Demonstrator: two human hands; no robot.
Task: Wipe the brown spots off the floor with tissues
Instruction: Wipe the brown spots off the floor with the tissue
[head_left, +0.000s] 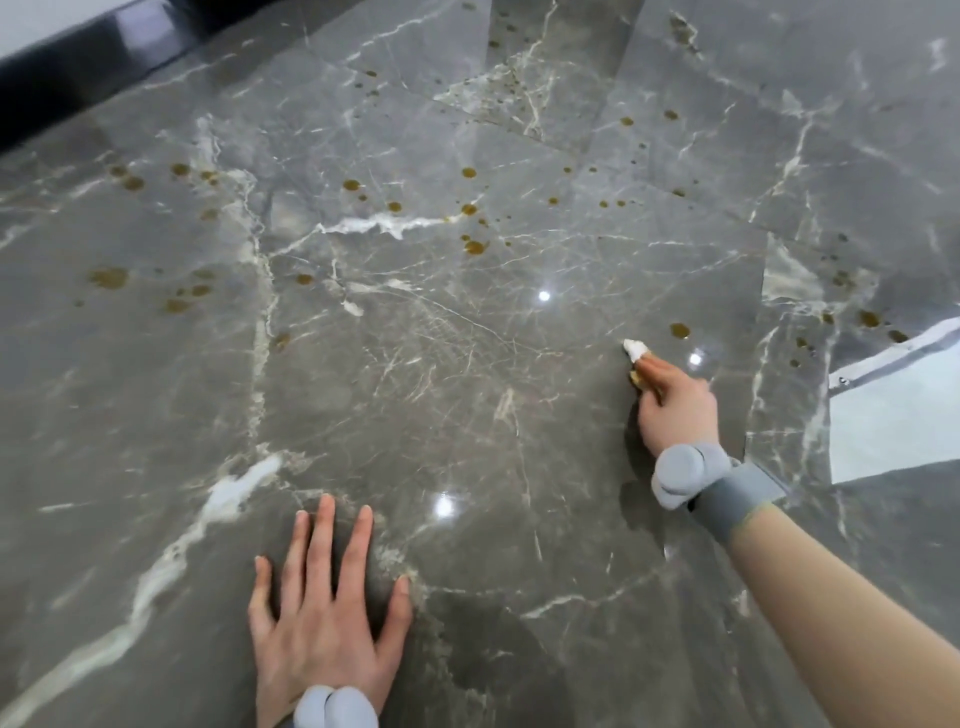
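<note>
Two hands in frame, each with a wrist unit.

Left hand (322, 623): left wrist unit (335, 707) is pale grey-blue and matte, two rounded lobes side by side. The bottom edge of the frame cuts it off, so I can't tell how it's strapped.

Right hand (675, 400): right wrist unit (680, 470) has the same pale grey smooth shell, a round drum-shaped cap with a smaller rounded lobe under it. It's mounted on a band (737, 499), darker grey, wide, fabric-looking, wrapped round the wrist. Forearm (831, 613) is bare past the band.
</note>
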